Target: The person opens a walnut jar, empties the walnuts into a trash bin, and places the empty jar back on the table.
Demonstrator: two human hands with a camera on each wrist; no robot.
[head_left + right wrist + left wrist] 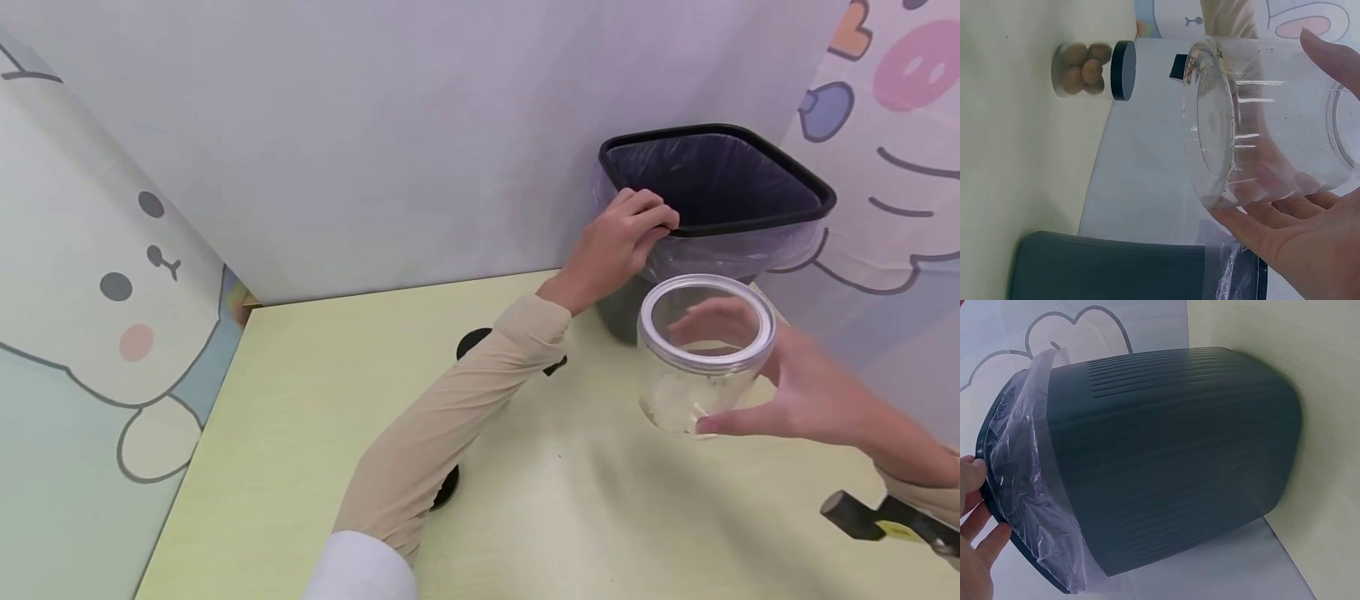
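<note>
- Head view: left hand (622, 237) curled over the near rim of the black waste bin (795, 179), fingers hooked on the edge above the clear liner bag (720, 254). Right hand (787, 387) wrapped loosely round a clear, lidless plastic jar (701, 367) just in front of the bin — thumb along the near side low down, fingers seen through the far wall. Behind the left forearm, two black lids (472, 340) on the yellow-green table (300, 433), mostly hidden by the beige sleeve (450, 425).
- Left wrist view: bin's ribbed dark wall (1172, 462) filling the frame, liner folded out over the rim; fingertips (975, 472) of the left hand pressed against the rim at the left edge.
- Right wrist view: jar (1254, 125) gripped between thumb tip above and palm (1310, 250) beneath, base towards the camera, walls bare but for a few specks. Beyond the hand, well apart — a small black-lidded jar (1094, 70) of round brown pieces on the table; bin's wall just below the palm.
</note>
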